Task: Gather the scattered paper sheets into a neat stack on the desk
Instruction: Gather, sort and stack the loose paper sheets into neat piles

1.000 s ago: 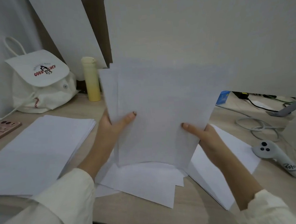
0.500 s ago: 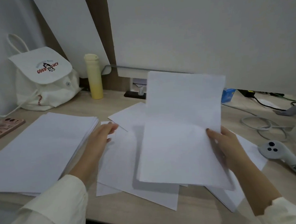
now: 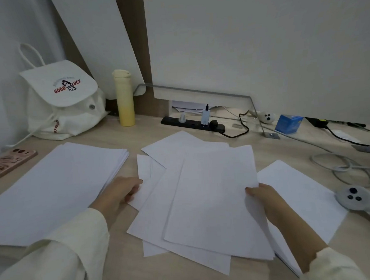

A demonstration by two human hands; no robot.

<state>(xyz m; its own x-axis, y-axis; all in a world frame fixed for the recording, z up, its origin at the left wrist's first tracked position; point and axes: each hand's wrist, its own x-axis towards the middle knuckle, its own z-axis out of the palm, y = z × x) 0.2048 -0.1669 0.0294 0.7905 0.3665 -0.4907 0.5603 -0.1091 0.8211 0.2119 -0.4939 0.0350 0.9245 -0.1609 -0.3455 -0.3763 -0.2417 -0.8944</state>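
Note:
Several white paper sheets [image 3: 204, 192] lie fanned and overlapping in the middle of the wooden desk [image 3: 188, 276]. My right hand [image 3: 263, 197] pinches the right edge of the top sheet, thumb on top. My left hand [image 3: 118, 192] holds the left edge of a lower sheet in the fan. A thick neat stack of white paper [image 3: 52, 189] lies to the left. One more sheet [image 3: 302, 193] lies at the right, partly under my right arm.
A white backpack [image 3: 62, 102] and a yellow bottle [image 3: 124, 98] stand at the back left. A phone [image 3: 5, 161] lies at the left edge. A black power strip [image 3: 191, 124], cables [image 3: 344, 167], a blue box [image 3: 288, 123] and a white controller [image 3: 361, 200] are at the right.
The sheets I held upright in both hands have come down flat onto the scattered pile. My left hand let go of them and moved to the pile's left edge.

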